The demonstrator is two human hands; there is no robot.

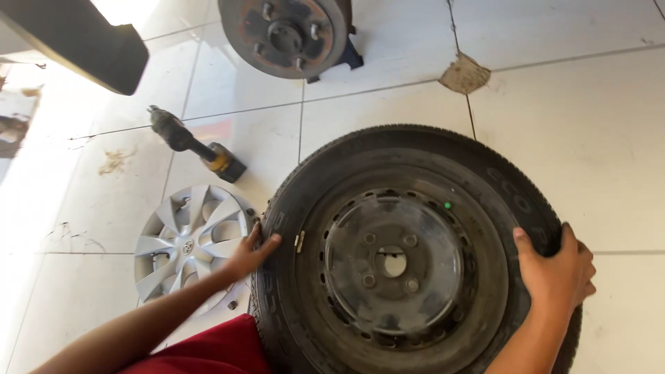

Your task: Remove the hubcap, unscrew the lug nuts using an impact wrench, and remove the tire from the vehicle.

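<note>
Both hands grip a wheel [409, 256], a black tyre on a dark steel rim, which seems to stand nearly upright on the tiled floor [589, 138] right in front of the person, its flat face turned to the camera. The left hand [253, 253] lies on the wheel's left sidewall, fingers [270, 242] pressed together and flat against the rubber, thumb apart. The right hand [557, 270] clasps the wheel's right edge, fingers curled over the tread and close together; their tips are hidden behind the tyre.

Just left of the wheel, touching or nearly touching it, a silver hubcap [190, 239] lies face up on the floor. A few small dark nuts [233, 304] sit by the hubcap, between it and the wheel. Further off, up and left of the wheel, a cordless wrench [197, 145] lies on its side. Well beyond the wheel, straight ahead, a bare rusty hub [287, 34] with its studs shows under a car; a dark body panel [76, 45] juts in far left of it.

Judging by this, the wheel is off the hub and being steadied or shifted by hand. Moving it calls for a firm two-handed hold, and care not to roll it onto the hubcap or scatter the nuts.
</note>
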